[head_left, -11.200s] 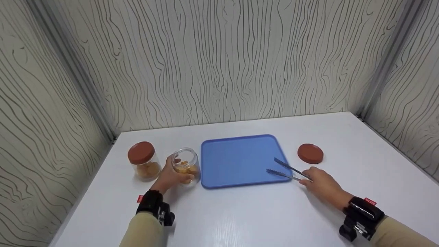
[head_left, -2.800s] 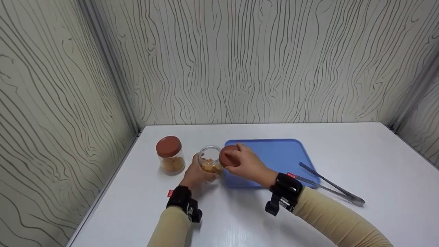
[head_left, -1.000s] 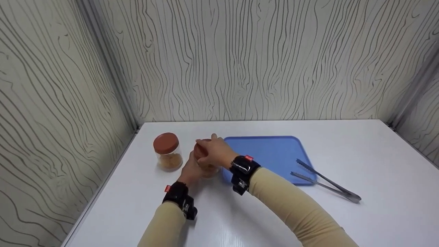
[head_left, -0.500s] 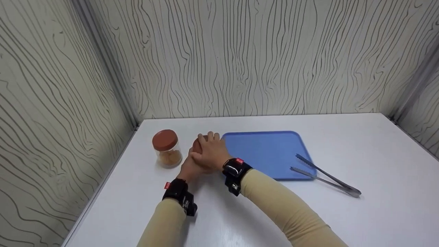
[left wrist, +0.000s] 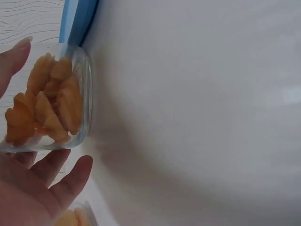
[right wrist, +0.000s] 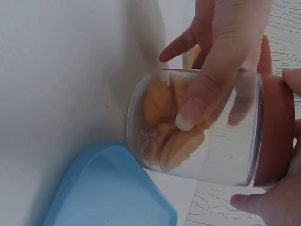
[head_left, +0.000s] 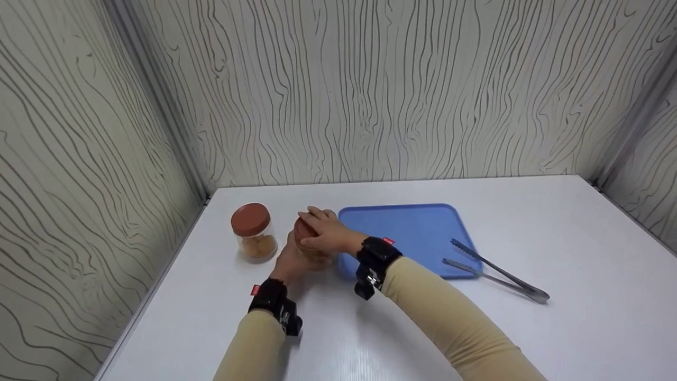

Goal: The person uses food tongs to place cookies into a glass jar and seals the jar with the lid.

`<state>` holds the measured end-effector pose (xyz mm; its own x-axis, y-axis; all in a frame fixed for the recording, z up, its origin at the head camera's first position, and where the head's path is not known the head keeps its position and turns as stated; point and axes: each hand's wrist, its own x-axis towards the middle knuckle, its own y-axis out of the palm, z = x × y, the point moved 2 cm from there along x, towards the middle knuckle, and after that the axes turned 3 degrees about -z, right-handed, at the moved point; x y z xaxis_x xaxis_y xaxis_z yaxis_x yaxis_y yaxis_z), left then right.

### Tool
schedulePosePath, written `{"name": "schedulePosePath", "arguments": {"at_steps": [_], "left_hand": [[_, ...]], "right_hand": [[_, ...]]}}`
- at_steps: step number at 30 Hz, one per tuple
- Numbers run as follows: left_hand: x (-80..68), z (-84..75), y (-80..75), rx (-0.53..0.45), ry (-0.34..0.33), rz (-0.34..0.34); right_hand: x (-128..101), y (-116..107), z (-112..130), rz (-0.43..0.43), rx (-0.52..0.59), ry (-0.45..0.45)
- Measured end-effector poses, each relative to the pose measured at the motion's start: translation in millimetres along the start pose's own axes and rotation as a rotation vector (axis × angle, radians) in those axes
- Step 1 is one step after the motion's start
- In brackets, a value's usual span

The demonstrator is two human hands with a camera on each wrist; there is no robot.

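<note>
Since the earlier frame the right hand [head_left: 328,235] had carried the lid [right wrist: 273,117] from the tray's [head_left: 423,233] 3 o'clock onto the jar [right wrist: 197,127] at its 9 o'clock, gripping it there. With the left hand [head_left: 290,260] clasping the jar on the worktop [head_left: 476,338], a crooked lid could have cross-threaded, or the jar might have tipped.

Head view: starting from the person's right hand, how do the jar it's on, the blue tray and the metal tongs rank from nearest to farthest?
From the right hand:
1. Jar with lid, under the fingers, left of the tray.
2. Blue tray, just right of the hand.
3. Metal tongs, at the tray's right edge.
</note>
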<state>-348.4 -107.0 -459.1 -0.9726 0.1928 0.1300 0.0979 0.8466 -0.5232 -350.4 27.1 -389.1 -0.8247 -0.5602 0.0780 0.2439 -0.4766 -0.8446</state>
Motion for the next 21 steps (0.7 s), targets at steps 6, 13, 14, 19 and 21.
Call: {"name": "schedulePosePath", "arguments": {"at_steps": [6,13,14,19,21], "left_hand": [[-0.7,-1.1,0.4,-0.062,-0.079,-0.016],[0.1,-5.2,0.2,0.081,0.055,0.004],[1.0,-5.0,0.2,0.078,0.072,0.004],[2.4,-1.8,0.6,0.030,0.073,0.001],[0.7,0.2,0.4,0.006,0.040,-0.005]], "right_hand": [[-2,3,4,-0.072,-0.179,0.010],[-1,15,11,-0.190,-0.388,0.098],[-1,14,12,-0.190,-0.358,0.105],[-4,10,11,-0.106,-0.187,0.103],[-7,9,11,-0.059,-0.164,0.102]]}}
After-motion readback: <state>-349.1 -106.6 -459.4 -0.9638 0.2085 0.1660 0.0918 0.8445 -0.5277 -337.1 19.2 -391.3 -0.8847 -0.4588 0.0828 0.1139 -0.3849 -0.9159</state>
